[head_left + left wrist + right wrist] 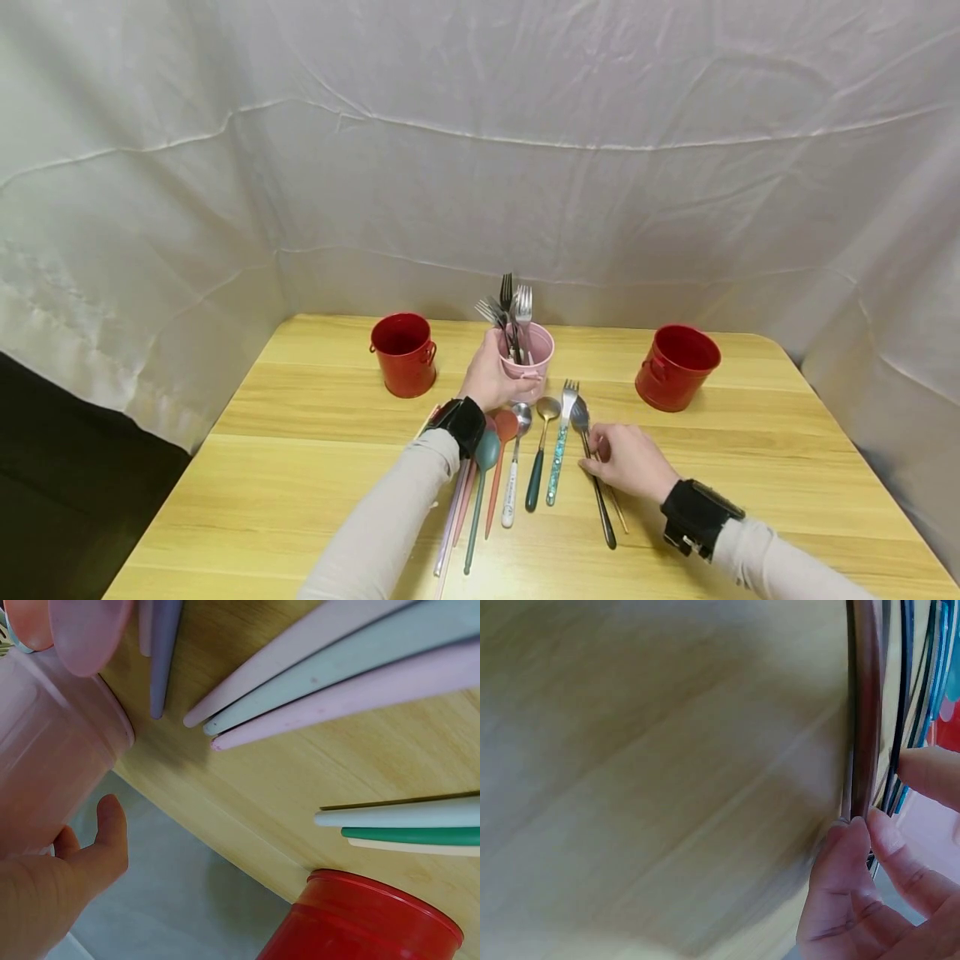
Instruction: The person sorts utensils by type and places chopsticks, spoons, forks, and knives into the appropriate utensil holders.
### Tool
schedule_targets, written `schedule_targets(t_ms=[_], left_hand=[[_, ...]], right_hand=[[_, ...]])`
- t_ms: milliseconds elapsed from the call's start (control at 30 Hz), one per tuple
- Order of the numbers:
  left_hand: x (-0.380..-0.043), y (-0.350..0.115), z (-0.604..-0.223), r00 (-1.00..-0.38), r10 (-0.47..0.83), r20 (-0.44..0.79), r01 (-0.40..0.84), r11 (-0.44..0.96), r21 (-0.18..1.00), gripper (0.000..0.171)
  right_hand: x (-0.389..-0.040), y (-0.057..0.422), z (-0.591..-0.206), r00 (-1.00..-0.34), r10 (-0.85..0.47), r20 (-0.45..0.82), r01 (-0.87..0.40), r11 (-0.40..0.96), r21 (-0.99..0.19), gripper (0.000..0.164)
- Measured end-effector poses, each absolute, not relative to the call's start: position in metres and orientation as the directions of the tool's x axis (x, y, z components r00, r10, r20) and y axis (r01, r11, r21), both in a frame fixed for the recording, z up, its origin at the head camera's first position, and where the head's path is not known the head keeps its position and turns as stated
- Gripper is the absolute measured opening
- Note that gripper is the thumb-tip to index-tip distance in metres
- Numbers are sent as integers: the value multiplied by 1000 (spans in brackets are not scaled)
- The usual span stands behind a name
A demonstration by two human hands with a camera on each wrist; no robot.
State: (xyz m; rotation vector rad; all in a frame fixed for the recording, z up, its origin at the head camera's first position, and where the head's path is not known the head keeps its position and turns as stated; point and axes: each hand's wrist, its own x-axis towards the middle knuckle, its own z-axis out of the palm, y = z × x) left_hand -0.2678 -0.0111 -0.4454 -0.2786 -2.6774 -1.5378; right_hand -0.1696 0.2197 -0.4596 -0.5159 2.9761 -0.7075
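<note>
My left hand [495, 375] grips a small pink bucket [542, 342] at the back middle, thumb across its front. Several forks [522, 304] stand in it, tines up. My right hand [630, 458] is at a dark metal piece of cutlery [604, 521] with a long thin handle. In the right wrist view, the thumb [930, 772] meets this black handle from one side. Other fingertips [844, 844] lie beside a brown stick [868, 705], apparently a chopstick. I cannot tell whether the fingers pinch the handle. A fork [558, 458] with a turquoise handle lies just left.
Two red buckets, one [408, 367] left and one [667, 387] right, flank the pink one. In the middle lie a green-handled gold spoon [536, 479], a white-handled spoon [510, 492], an orange spoon [506, 425], a teal spoon [487, 450] and several pastel chopsticks [450, 521].
</note>
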Motion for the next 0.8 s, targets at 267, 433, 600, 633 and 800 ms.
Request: schedule_targets(t_ms=[267,433,600,633,800], left_hand=[[-266,-10,-444,-984,134,114,165,484,859,89],[-267,-10,-444,-986,131,101,153,491,858,89],[-269,-10,-445,-986,129,106,156,489,858,89],[-269,-10,-446,-986,129,108,158,489,858,89],[-268,-10,-445,-985,130,110,160,489,858,89]], right_hand=[[-166,221,-461,-949,-307,69,-311,877,-366,30],[-166,220,-463,-949,-308,71,-313,885,-344,35],[-167,218,-465,-956,-289,40,-284,891,-354,35],[-167,217,-464,-958,-285,32,-277,891,-360,34],[-167,215,-464,-964,-265,7,-246,886,-394,32]])
